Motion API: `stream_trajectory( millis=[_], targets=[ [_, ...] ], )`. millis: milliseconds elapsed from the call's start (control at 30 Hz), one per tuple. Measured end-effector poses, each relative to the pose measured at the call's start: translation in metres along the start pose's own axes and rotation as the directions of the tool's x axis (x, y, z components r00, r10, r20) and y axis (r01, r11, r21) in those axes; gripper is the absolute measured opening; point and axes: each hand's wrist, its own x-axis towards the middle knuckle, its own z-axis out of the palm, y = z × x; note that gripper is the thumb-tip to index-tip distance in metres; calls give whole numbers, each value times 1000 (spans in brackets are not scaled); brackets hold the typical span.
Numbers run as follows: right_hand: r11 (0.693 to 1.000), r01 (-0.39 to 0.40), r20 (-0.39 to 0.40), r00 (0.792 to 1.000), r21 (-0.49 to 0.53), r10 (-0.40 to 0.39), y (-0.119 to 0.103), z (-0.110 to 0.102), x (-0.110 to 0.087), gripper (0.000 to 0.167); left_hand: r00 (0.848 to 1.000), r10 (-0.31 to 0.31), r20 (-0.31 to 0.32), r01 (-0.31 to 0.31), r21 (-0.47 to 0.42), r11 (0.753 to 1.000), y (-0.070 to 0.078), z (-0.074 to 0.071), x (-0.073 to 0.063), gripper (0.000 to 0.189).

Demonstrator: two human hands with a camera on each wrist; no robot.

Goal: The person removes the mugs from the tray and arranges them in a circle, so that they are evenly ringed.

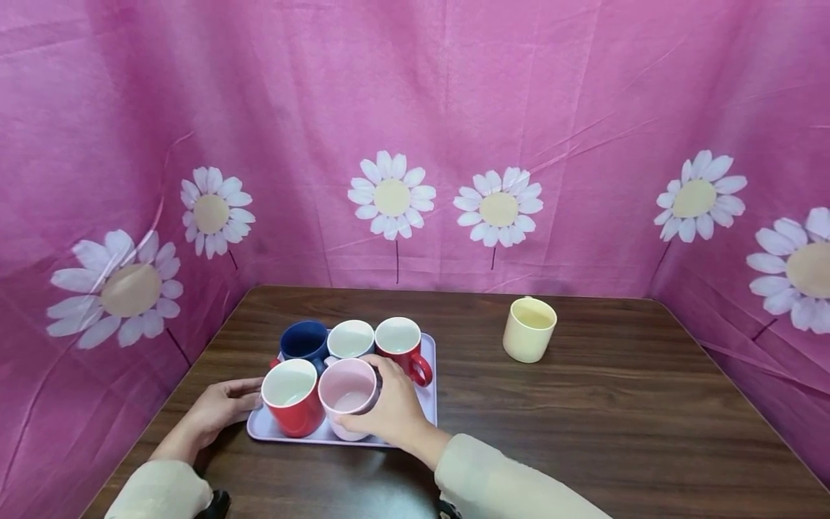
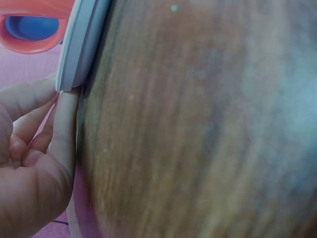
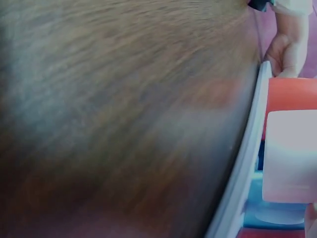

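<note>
In the head view a lilac tray (image 1: pixel 428 404) holds several mugs on its left and middle part. My right hand (image 1: pixel 397 407) grips a pink mug (image 1: pixel 348 389) from its right side, thumb at the front and fingers behind. The pink mug stands upright at the tray's front, beside a red mug (image 1: pixel 295 414) with a white inside. My left hand (image 1: pixel 217 412) has its fingers extended to the tray's left edge, next to that red mug. In the left wrist view the left hand's fingers (image 2: pixel 64 126) touch the tray rim (image 2: pixel 81 54).
Behind stand a dark blue mug (image 1: pixel 305 337), a pale mug (image 1: pixel 351 339) and another red mug (image 1: pixel 398 339) with its handle to the front right. Apart on the brown table (image 1: pixel 583 418) is a yellow mug (image 1: pixel 528 335). A pink flowered cloth (image 1: pixel 447 94) surrounds the table.
</note>
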Motion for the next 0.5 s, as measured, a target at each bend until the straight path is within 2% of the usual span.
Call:
stream_trajectory(
  millis=[133,267,500],
  targets=[
    [999,20,-24,1000,26,-20,-4,-6,0,80,1000,-12,-13,12,-7,1000,-1,0,0,54],
    [998,62,-42,997,30,-61,-5,-16,0,80,1000,4,-1,-4,-2,1000,-2,0,0,54],
    [987,150,0,989,57,-150,1,-39,-1,80,1000,-1,-9,1,-4,1000,-1,1,1,55]
  ],
)
